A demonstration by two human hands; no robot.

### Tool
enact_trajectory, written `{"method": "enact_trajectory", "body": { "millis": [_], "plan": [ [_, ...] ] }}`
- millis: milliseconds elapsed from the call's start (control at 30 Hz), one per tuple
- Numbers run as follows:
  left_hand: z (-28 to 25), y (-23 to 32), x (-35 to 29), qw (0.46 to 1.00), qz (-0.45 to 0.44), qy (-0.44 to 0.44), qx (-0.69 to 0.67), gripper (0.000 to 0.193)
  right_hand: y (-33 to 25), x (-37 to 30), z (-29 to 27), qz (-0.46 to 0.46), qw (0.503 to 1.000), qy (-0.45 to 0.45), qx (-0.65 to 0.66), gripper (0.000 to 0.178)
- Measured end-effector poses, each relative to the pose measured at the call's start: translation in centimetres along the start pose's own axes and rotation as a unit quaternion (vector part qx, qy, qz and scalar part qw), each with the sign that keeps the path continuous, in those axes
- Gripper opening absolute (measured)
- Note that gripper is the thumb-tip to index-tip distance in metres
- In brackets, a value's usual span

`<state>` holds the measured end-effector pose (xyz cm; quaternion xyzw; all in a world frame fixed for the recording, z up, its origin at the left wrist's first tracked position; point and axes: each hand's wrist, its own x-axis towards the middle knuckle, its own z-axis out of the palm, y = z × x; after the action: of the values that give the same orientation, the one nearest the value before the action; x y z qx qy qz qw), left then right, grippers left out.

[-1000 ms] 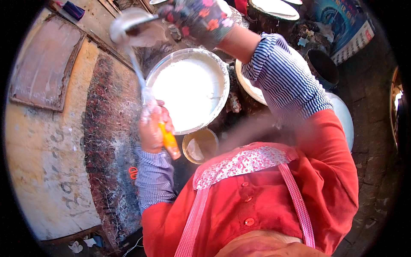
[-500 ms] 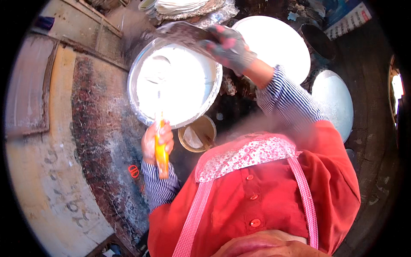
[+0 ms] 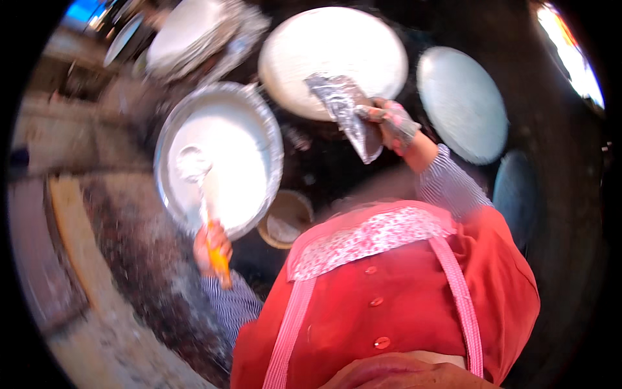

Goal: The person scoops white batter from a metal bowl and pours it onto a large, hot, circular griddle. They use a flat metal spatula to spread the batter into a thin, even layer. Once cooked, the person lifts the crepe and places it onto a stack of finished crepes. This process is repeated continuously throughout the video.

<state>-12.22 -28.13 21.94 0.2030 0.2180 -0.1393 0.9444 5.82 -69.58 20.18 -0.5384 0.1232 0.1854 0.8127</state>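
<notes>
My left hand [image 3: 210,246] is wrapped round the orange handle of a ladle [image 3: 219,264]. The ladle's round bowl rests in white batter-like liquid [image 3: 236,155] inside a wide basin [image 3: 273,129]. In a grey and pink glove, my right hand [image 3: 394,128] grips a flat, shiny scraper [image 3: 350,113] smeared with something pale. That scraper reaches over the near edge of a large round white-coated plate [image 3: 291,55]; whether it touches the surface I cannot tell.
A small tan bucket [image 3: 285,220] stands beside the basin. Pale round sheets [image 3: 188,35] are stacked at the far left. On the right are a grey-white round lid or plate [image 3: 461,104] and a darker disc [image 3: 516,194]. A wooden edge [image 3: 74,240] runs along the left.
My right hand has carried the scraper from above the basin's far rim rightward to the white round plate. The view has turned. My left hand still holds the ladle in the basin.
</notes>
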Motion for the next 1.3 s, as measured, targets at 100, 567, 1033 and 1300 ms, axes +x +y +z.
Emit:
{"method": "enact_trajectory", "body": {
  "millis": [100, 567, 1033, 1300],
  "plan": [
    [4.6, -2.3, 0.5, 0.994, -0.007, -0.03, 0.107, 0.027, -1.3, -2.9, -3.4, 0.01, 0.997, -0.027, 0.074, 0.045],
    [18.0, -5.7, 27.8, 0.741, -0.398, -0.325, 0.434, 0.031, 9.8, -6.6, -7.8, -0.31, 0.912, 0.201, 0.176, 0.05],
    [22.3, -26.9, 43.9, 0.447, -0.241, -0.434, 0.744, 0.023, 18.2, -8.7, -8.2, -0.535, 0.625, 0.533, 0.197, 0.027],
    [24.6, -26.4, 47.5, 0.179, 0.197, -0.56, 0.785, 0.029, 13.6, -5.6, -11.6, -0.248, 0.693, 0.673, 0.07, 0.042]
  ]
}}
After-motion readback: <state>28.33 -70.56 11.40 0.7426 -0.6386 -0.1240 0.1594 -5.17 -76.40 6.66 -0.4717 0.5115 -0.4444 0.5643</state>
